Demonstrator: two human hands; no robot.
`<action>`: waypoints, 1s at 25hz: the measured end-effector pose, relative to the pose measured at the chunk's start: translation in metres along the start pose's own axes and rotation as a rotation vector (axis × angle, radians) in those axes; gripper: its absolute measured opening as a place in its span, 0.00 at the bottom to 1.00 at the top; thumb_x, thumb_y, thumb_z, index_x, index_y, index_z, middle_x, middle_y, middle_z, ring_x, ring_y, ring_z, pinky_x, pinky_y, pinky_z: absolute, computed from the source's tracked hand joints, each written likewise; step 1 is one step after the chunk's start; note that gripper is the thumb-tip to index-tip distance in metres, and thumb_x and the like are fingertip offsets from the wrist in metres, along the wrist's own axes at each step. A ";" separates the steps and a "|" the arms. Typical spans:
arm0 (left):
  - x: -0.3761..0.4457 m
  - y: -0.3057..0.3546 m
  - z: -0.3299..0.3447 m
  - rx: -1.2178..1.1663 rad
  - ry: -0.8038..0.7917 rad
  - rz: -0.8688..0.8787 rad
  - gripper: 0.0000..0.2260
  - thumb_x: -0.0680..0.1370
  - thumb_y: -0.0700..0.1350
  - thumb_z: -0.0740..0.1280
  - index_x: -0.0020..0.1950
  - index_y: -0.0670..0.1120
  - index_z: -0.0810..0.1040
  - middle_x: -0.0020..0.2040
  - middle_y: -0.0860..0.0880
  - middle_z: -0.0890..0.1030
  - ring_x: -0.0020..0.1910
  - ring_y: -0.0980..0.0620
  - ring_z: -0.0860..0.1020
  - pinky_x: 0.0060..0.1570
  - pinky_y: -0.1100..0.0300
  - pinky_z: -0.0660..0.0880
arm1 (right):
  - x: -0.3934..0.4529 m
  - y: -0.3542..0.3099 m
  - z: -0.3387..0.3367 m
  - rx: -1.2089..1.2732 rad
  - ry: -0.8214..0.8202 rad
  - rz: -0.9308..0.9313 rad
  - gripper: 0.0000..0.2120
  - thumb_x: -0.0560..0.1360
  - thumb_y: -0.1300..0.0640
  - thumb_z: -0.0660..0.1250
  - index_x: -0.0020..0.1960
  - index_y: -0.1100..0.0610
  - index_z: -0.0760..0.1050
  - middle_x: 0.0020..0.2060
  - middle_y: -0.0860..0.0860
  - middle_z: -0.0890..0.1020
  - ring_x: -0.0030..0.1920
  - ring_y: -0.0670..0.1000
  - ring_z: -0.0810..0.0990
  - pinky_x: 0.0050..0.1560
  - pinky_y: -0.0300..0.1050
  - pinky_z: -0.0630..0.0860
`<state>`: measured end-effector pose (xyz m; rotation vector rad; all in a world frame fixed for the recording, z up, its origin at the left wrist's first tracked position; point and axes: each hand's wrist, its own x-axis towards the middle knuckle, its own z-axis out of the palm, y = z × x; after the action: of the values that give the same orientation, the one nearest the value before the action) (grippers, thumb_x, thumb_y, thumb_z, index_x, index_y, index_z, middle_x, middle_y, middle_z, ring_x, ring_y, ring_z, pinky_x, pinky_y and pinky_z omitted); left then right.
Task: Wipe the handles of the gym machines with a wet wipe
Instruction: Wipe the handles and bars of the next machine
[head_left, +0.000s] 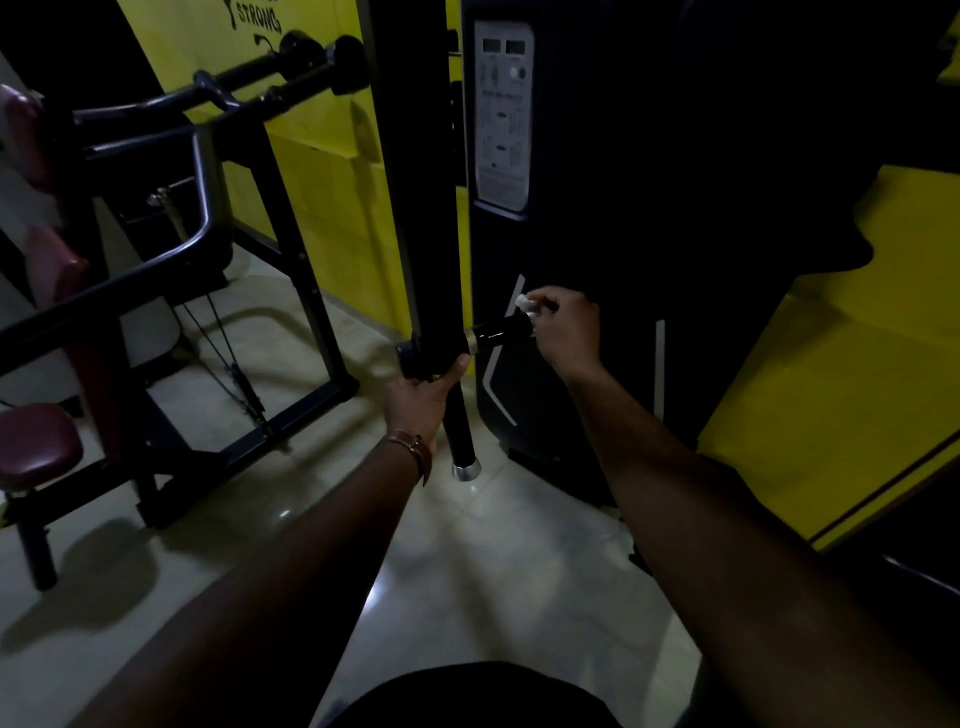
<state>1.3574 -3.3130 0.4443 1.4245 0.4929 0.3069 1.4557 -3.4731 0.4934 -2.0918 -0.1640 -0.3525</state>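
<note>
Dim gym, yellow walls (332, 208), pale tiled floor (467, 545). Right hand (563, 330) is at the far end of a short black horizontal handle (501, 331) that sticks out sideways from a black upright arm (415, 208) of the machine; fingers are curled around a white wet wipe (523, 304), bunched and pressed on the handle's end, so only a bit of white shows above the knuckles. Left hand (423, 397) grips the arm right at the junction, thumb up near the brass-coloured collar (472, 340), fingers wrapped round the bar, apparently steadying it. A second handle (460, 431) points down from the same junction, chrome cap at its tip, just beside the left wrist, which wears a band (415, 449). Behind the hands stands a dark weight-stack shroud (623, 208) with an instruction placard (503, 114). Another machine (156, 260) with maroon pads stands to the left, well apart. Step in hand: wiping the horizontal handle, wipe at its outer end, the glossy stretch toward the collar exposed. Judged next: slide or twist the wipe along the handle toward the collar while the left hand holds the arm firm, then likely the lower handle, which looks untouched. Can't tell how wet the wipe is.
</note>
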 end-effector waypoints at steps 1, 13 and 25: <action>0.001 0.000 0.000 -0.003 -0.002 0.002 0.27 0.56 0.64 0.80 0.45 0.48 0.84 0.43 0.51 0.86 0.48 0.52 0.83 0.55 0.44 0.78 | 0.001 -0.005 0.000 0.054 -0.040 0.081 0.13 0.79 0.62 0.62 0.58 0.56 0.81 0.53 0.51 0.83 0.53 0.47 0.80 0.56 0.43 0.77; 0.006 -0.005 0.000 0.004 0.000 0.038 0.13 0.65 0.55 0.79 0.44 0.51 0.83 0.42 0.54 0.85 0.45 0.58 0.82 0.52 0.50 0.78 | -0.032 -0.007 0.007 1.040 0.264 0.812 0.07 0.71 0.69 0.73 0.48 0.69 0.79 0.40 0.60 0.85 0.41 0.56 0.86 0.48 0.53 0.83; 0.012 -0.008 -0.003 -0.047 -0.048 0.027 0.17 0.65 0.52 0.80 0.49 0.47 0.83 0.44 0.53 0.86 0.47 0.58 0.84 0.56 0.49 0.79 | -0.036 0.032 0.031 -0.260 0.366 -0.397 0.09 0.78 0.63 0.66 0.53 0.57 0.83 0.47 0.50 0.85 0.45 0.40 0.78 0.50 0.27 0.71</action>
<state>1.3659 -3.3058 0.4349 1.3903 0.4248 0.3037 1.4354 -3.4624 0.4405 -2.1993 -0.3298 -1.0345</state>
